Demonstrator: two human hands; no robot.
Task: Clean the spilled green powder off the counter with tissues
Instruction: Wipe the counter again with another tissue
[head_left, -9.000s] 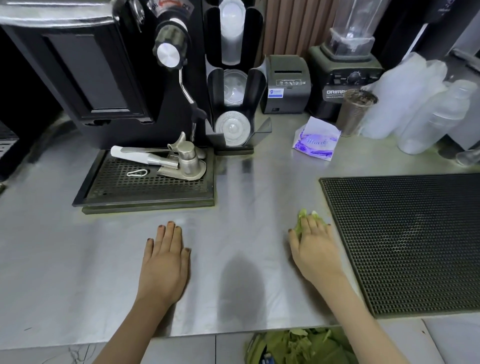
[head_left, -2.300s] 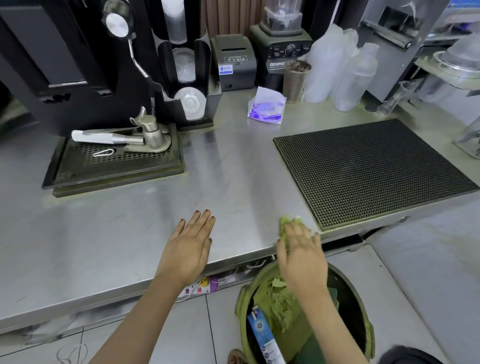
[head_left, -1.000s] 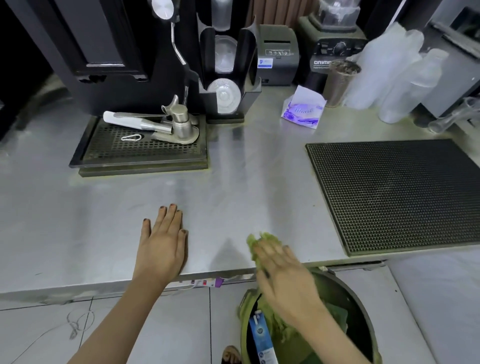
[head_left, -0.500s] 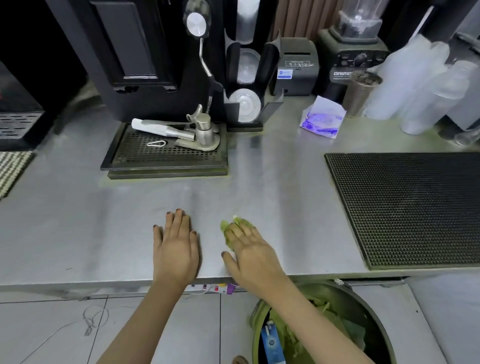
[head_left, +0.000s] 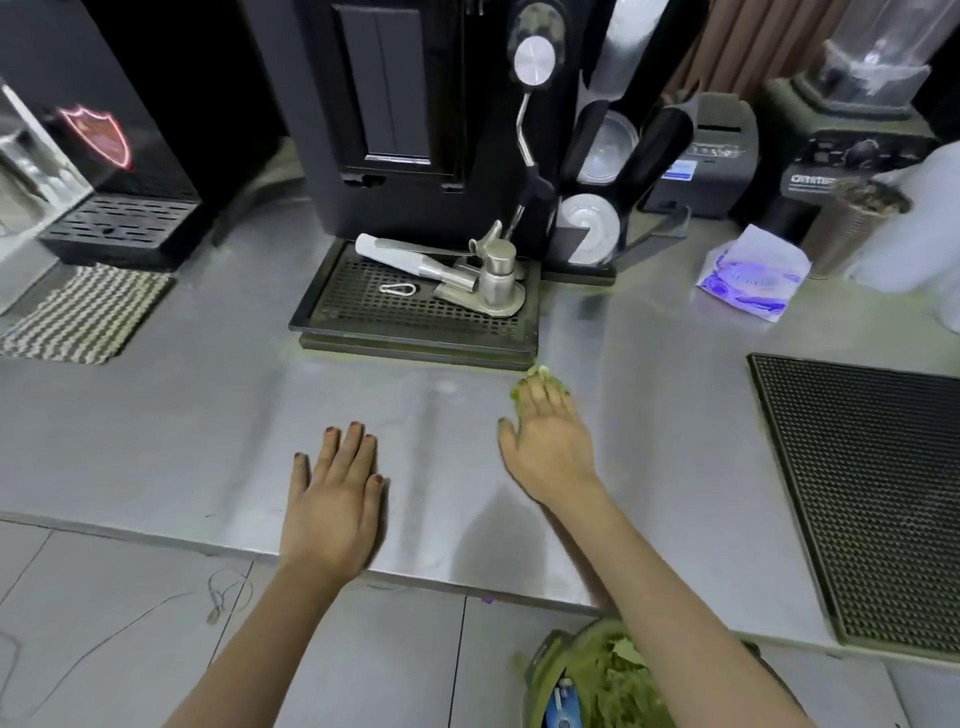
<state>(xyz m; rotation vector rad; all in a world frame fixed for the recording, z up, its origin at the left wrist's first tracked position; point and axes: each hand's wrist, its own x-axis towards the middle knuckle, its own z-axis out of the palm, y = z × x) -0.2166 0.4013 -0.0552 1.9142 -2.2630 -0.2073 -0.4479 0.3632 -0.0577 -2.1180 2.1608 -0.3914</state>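
Steel counter (head_left: 156, 441) ran the full width of the view, with a black coffee machine (head_left: 395, 104) standing at its back. Black rubber mat (head_left: 872, 493) lay on the counter at the far right. Slotted drip tray (head_left: 415, 317) sat at the foot of the machine and carried a metal tool and a white tube. Bin (head_left: 540, 675) stood on the floor below the counter edge, under the right forearm, with green-stained paper inside. Striped cloth (head_left: 88, 312) lay at the far left of the counter. Left hand (head_left: 332, 499) rested palm down near the front edge, fingers straight and close together, holding nothing. Right hand (head_left: 550, 441) reached further in, also palm down, fingers extended and flat rather than curled, thumb out to the side; it pressed on the tissue and did not pinch it. Pack of tissues (head_left: 753, 275) lay well to the right, beside a metal cup (head_left: 852, 218). Tissue (head_left: 535, 371), stained green, sat under the right fingertips, only its crumpled edge showing past them, just off the front right corner of the drip tray. Faint green powder (head_left: 306, 353) tinted the counter along the tray's front edge, to the left of the tissue.
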